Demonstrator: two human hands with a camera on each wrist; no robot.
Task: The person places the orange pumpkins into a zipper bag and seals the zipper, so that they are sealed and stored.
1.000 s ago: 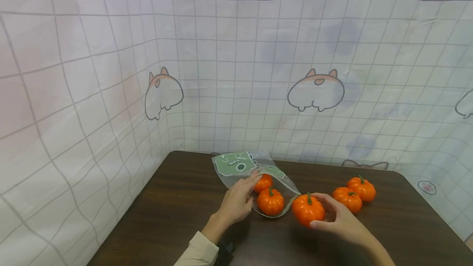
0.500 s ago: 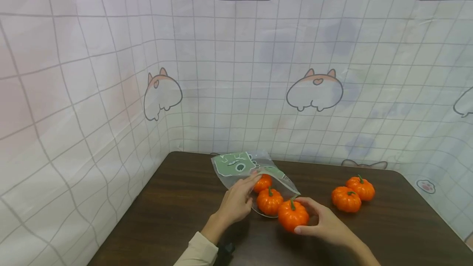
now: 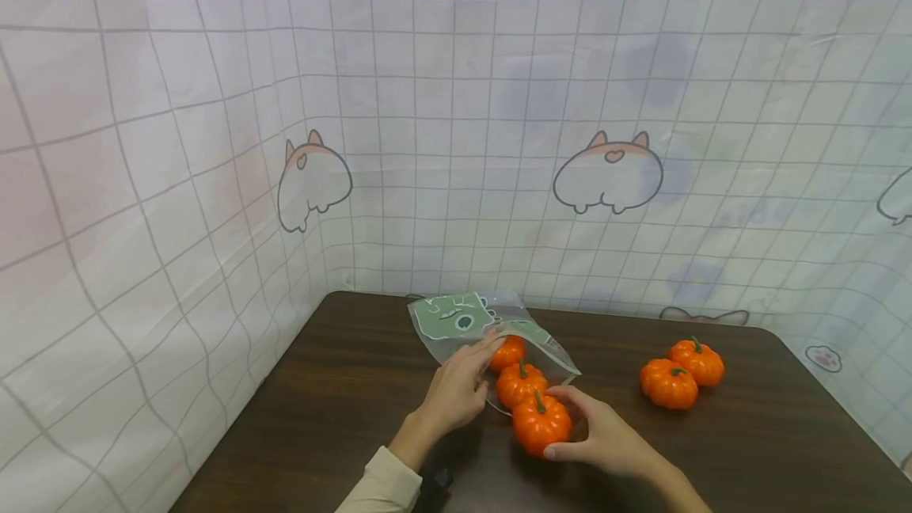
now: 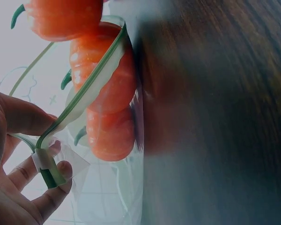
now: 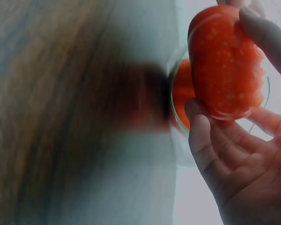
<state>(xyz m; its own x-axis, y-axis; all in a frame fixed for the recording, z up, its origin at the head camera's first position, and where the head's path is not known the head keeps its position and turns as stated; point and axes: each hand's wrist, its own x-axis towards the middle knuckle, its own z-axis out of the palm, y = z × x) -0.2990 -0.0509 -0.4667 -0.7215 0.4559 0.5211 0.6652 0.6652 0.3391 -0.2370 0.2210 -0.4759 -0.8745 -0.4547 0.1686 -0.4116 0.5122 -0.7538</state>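
Observation:
A clear zip bag [image 3: 450, 317] with a green cartoon print lies on the table, its mouth toward me. Two small orange pumpkins, a rear pumpkin [image 3: 509, 354] and a front pumpkin [image 3: 521, 383], are inside it. My left hand [image 3: 459, 388] pinches the left side of the bag's mouth; the left wrist view has the rim [image 4: 82, 91] between thumb and fingers. My right hand [image 3: 606, 438] holds a third pumpkin [image 3: 541, 424] by its right side, just in front of the mouth. In the right wrist view this pumpkin [image 5: 225, 65] partly hides the bag's opening.
Two more pumpkins, a nearer pumpkin [image 3: 668, 384] and a farther pumpkin [image 3: 697, 362], sit together at the right of the dark wooden table [image 3: 321, 386]. A small black object [image 3: 436, 485] lies by the left wrist. Patterned cloth [image 3: 470, 180] hangs behind and to the left.
My right hand has carried its pumpkin leftward and slightly nearer to me, from the right of the bag to in front of its mouth. The left hand and bag have stayed put.

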